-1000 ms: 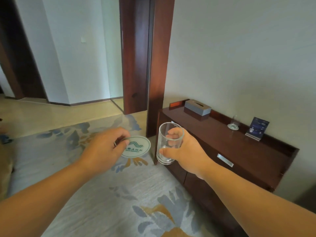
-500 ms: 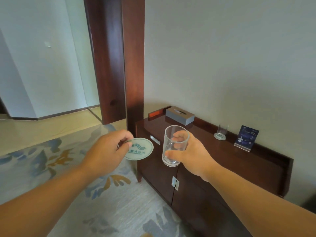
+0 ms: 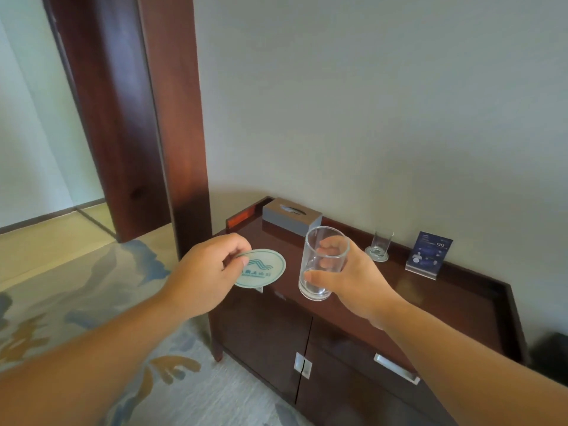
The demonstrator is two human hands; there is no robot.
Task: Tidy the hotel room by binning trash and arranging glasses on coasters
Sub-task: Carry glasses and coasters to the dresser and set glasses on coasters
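over the near left end of the desk, both hands are full. the left hand pinches a coaster by its left edge and holds the disc roughly flat in the air above the desk's corner. the right hand wraps a glass, thumb low on the near side and fingers round the far side, showing through it. the glass is upright, mouth up, clear of the wood, just right of the coaster and not touching it. it looks empty.

the glass, i'd judge, is stiff, smooth and breakable, with a thick base that keeps its weight low. a grip round the wall suits it, and it wants setting down gently, base flat. the coaster seems thin, light and fairly stiff. it is easy to hold by the rim but likely to slide on the polished top, so it ought to go down first.

further back, a far glass stands on a far coaster by the wall, between a box and a card.
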